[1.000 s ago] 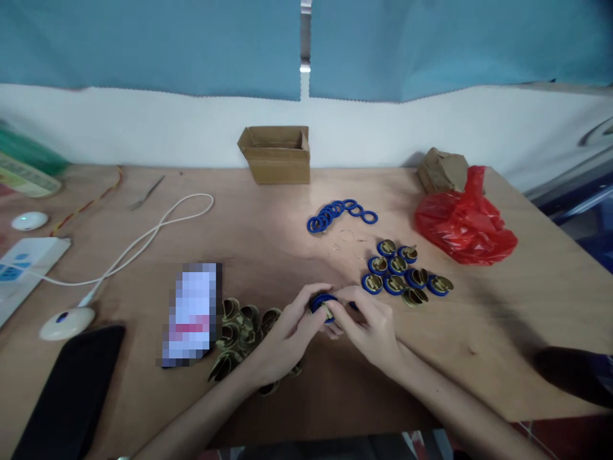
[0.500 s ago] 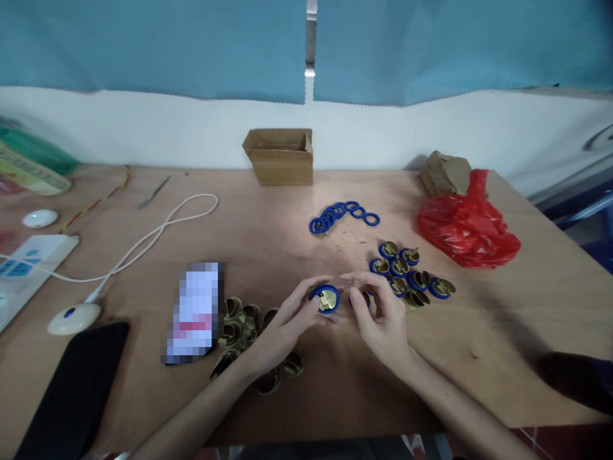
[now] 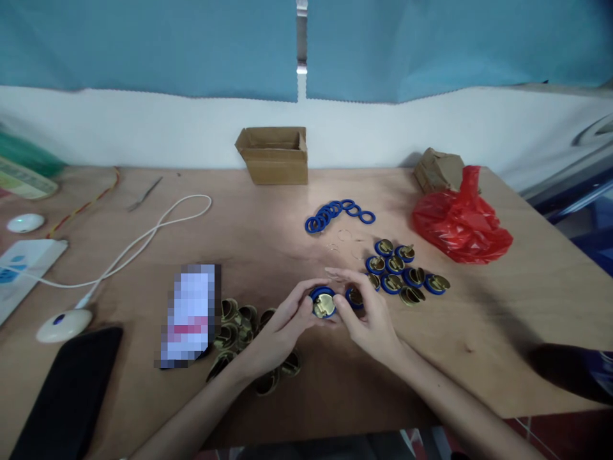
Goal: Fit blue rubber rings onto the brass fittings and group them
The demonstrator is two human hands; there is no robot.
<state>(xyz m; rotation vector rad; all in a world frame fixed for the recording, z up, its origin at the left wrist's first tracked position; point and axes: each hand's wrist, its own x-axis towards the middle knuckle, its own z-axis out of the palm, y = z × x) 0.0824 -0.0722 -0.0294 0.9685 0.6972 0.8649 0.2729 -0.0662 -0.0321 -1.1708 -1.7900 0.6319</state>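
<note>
My left hand (image 3: pixel 287 316) grips a round brass-coloured fitting (image 3: pixel 324 305) with a blue ring around its rim, thumb on its left edge. My right hand (image 3: pixel 368 313) is closed at the other side, its thumb pressing on the fitting's right edge; its index fingertip is bent above. Another blue-ringed fitting (image 3: pixel 354 296) shows behind the right fingers, on the table. Several brass fittings without blue rings (image 3: pixel 246 322) lie partly hidden by my left hand and forearm. To the right are several fittings with blue rings (image 3: pixel 393 283). Loose blue rings (image 3: pixel 330 212) lie in a row farther back.
A phone with a blurred screen (image 3: pixel 189 316) and a black phone (image 3: pixel 69 390) lie at left, with a white cable (image 3: pixel 143 243) and power strip (image 3: pixel 31 275). A cardboard box (image 3: pixel 278 167) stands at the wall. A red plastic bag (image 3: pixel 462 223) sits at right. Thin clear rings (image 3: pixel 345 235) lie mid-table.
My right hand has moved left, and its thumb now touches the fitting in my left hand. The whole view has shifted slightly.
</note>
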